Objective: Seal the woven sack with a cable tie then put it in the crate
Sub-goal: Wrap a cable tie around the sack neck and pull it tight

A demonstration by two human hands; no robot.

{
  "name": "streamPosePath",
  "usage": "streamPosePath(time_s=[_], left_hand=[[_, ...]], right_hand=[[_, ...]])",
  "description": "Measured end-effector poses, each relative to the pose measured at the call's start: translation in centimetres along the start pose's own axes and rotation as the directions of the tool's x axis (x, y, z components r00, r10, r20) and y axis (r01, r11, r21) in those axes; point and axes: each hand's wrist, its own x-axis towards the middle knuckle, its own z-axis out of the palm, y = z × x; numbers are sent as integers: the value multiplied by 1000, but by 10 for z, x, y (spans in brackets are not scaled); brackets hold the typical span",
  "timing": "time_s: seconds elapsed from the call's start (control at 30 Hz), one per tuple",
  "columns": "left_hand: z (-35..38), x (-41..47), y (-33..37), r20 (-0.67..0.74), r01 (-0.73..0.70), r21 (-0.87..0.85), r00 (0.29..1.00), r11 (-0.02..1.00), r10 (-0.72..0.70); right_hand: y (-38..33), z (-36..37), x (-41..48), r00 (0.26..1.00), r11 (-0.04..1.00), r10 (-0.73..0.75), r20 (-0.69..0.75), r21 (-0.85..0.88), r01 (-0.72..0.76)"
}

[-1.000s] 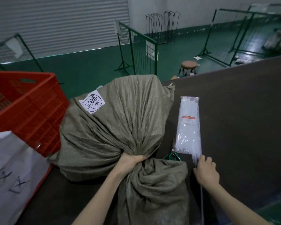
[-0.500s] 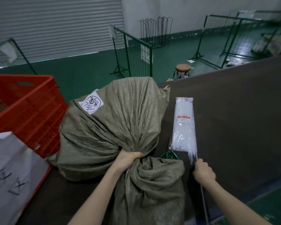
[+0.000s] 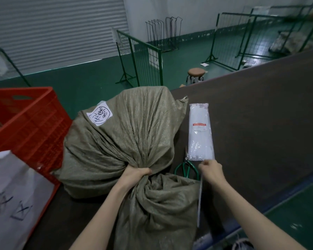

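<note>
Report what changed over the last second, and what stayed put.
The right hand, pinching one cable tie, has shifted left, so the tie now hangs along the edge of the woven sack instead of apart from it. Nothing was let go. The left hand still grips the sack's twisted neck. The pack of ties, scissors and crate have not moved.

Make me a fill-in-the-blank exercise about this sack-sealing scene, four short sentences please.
1. The left hand grips the gathered neck of the woven ____.
2. The right hand pinches a single white ____.
3. The crate left of the sack is ____.
4. The scissors beside the pack of ties have ____ handles.
Missing words: sack; cable tie; red; green.
</note>
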Motion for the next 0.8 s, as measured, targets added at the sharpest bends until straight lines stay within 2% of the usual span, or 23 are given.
streamPosePath(time_s=[0.07,0.13,0.17,0.23,0.3,0.33,0.4,0.47,0.53,0.6,0.7,0.8], left_hand=[[-1,0,-1,-2,-11,-11,1000,1000,11],[-2,-2,-1,-8,-19,-23,1000,1000,18],[-4,-2,-2,-11,-22,-28,1000,999,21],[-5,-4,-3,-11,-9,-37,1000,999,9],[-8,-3,-4,12,26,-55,1000,998,-25],[-11,-3,-5,32,43,-76,999,996,-41],[-14,-5,-4,70,80,-121,995,989,-72],[-15,-8,-3,47,100,-161,994,982,-94],[-14,-10,-4,5,108,-197,994,974,-110],[-11,-12,-6,-17,120,-256,991,959,-129],[-7,-13,-8,-20,129,-333,989,934,-144],[-5,-13,-8,-11,143,-375,987,916,-159]], right_hand=[[-19,4,-3,1000,949,10,9,315,-12],[-42,2,-8,998,817,1,67,575,-39],[-54,-2,-12,996,763,-49,76,646,-12],[-74,-11,-20,975,737,-220,38,662,141],[-90,-17,-30,904,763,-425,-40,522,382],[-96,-19,-34,841,763,-535,-81,381,522],[-105,-19,-40,689,687,-718,-99,56,724],[-112,-19,-42,564,571,-821,-90,-160,805],[-114,-17,-44,496,504,-863,-93,-213,837],[-115,-18,-53,561,565,-823,-90,-27,825],[-110,-20,-66,686,645,-727,-30,312,698],[-98,-18,-75,723,676,-691,19,371,637]])
